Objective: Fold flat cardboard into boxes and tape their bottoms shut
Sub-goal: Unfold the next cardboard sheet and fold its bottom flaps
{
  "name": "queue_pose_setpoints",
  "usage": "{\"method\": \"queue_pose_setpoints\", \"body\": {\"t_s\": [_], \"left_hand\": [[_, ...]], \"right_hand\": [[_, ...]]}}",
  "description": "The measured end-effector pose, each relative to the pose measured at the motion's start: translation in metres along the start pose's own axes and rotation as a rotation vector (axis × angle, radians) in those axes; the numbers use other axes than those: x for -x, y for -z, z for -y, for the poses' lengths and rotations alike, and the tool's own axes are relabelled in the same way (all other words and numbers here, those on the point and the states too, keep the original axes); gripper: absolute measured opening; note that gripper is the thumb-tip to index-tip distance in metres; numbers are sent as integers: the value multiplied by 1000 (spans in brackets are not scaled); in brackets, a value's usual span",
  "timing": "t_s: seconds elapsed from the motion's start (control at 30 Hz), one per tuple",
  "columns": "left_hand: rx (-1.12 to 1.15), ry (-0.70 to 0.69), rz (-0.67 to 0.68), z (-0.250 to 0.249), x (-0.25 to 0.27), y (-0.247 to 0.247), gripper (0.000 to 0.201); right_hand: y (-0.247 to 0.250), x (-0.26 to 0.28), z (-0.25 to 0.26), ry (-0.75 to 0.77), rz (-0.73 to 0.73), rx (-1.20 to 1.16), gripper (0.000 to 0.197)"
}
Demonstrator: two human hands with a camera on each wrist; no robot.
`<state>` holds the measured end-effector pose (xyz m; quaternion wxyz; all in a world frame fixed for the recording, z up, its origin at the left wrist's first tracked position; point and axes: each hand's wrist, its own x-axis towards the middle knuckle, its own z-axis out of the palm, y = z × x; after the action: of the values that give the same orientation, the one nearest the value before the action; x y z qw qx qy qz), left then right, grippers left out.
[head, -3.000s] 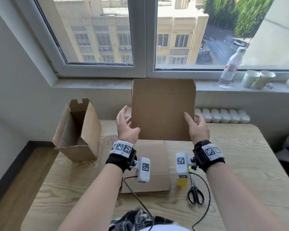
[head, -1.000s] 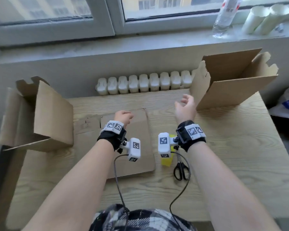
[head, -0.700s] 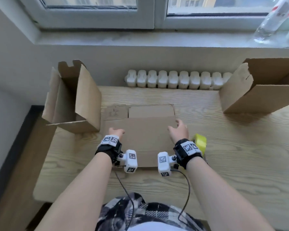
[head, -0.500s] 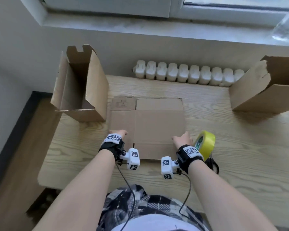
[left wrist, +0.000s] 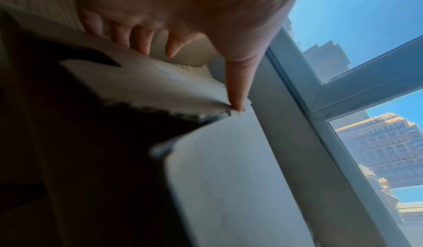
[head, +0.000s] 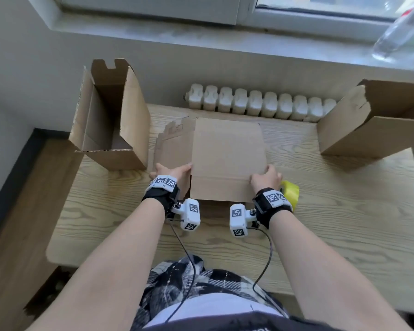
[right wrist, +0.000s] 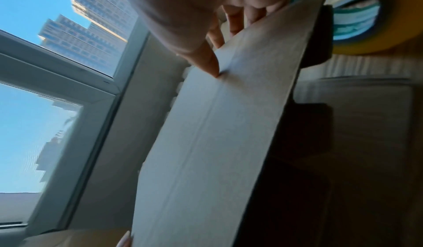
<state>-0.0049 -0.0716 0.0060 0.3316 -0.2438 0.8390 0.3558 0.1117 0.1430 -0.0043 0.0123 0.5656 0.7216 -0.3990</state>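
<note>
A flat cardboard sheet [head: 227,158] is held at the table's middle, its near end raised off another flat sheet [head: 170,144] beneath it. My left hand [head: 175,172] pinches its left edge, thumb on top and fingers underneath. My right hand [head: 265,177] pinches the right edge the same way. In the left wrist view the thumb tip of the left hand [left wrist: 194,69] presses on the sheet [left wrist: 228,160]. In the right wrist view the right hand [right wrist: 219,55] grips the sheet [right wrist: 217,142]. A yellow tape roll [head: 289,194] stands just right of my right wrist.
One folded open box [head: 110,115] lies on its side at the table's left edge, another [head: 368,120] at the right. A white radiator [head: 261,105] runs behind the table [head: 344,223]. A plastic bottle [head: 397,37] stands on the windowsill.
The folded box was set down at the right. Both hands came back to the flat stack, took the top sheet by its side edges and raised its near end.
</note>
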Motion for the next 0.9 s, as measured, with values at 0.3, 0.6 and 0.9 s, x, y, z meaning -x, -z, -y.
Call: {"method": "queue_pose_setpoints", "body": {"t_s": [0.3, 0.6, 0.9], "left_hand": [[513, -184, 334, -38, 39, 10, 46], [581, -209, 385, -68, 64, 28, 82], [425, -404, 85, -66, 51, 21, 91]], "right_hand": [[47, 9, 42, 233, -16, -187, 49], [61, 22, 45, 21, 133, -819, 33], [81, 36, 55, 157, 174, -801, 54]]}}
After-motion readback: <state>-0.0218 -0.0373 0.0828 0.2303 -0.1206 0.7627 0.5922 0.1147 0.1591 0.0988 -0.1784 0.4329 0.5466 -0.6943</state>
